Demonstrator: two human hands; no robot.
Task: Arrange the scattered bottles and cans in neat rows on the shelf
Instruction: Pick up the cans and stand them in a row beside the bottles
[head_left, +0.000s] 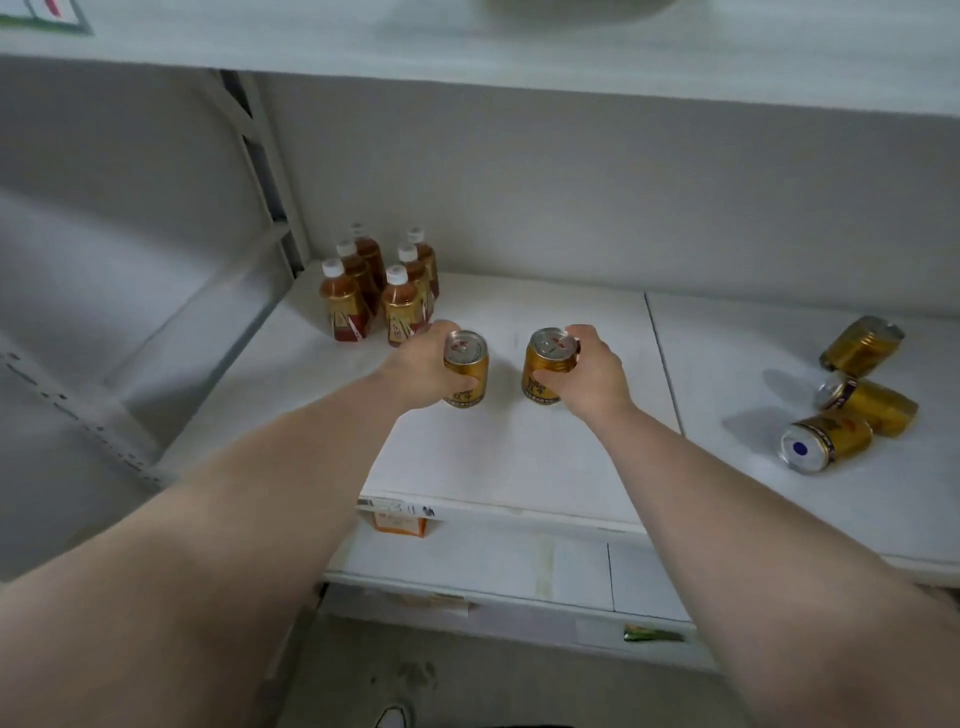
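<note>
Two upright gold cans stand mid-shelf. My left hand (423, 371) grips the left can (466, 366) from its left side. My right hand (589, 371) grips the right can (545, 364), thumb low across its front and fingers over the rim. Several brown tea bottles with white caps (379, 291) stand in two rows at the back left of the white shelf (519, 457). On the right of the shelf, three gold cans lie on their sides: one at the back (862, 345), one in the middle (870, 405), one nearest with its base toward me (826, 441).
An upper shelf board (519, 47) overhangs the work area. A metal upright (265, 171) stands at the left of the bay. An orange price tag (400, 522) hangs on the shelf's front edge. A lower shelf (493, 566) juts out below.
</note>
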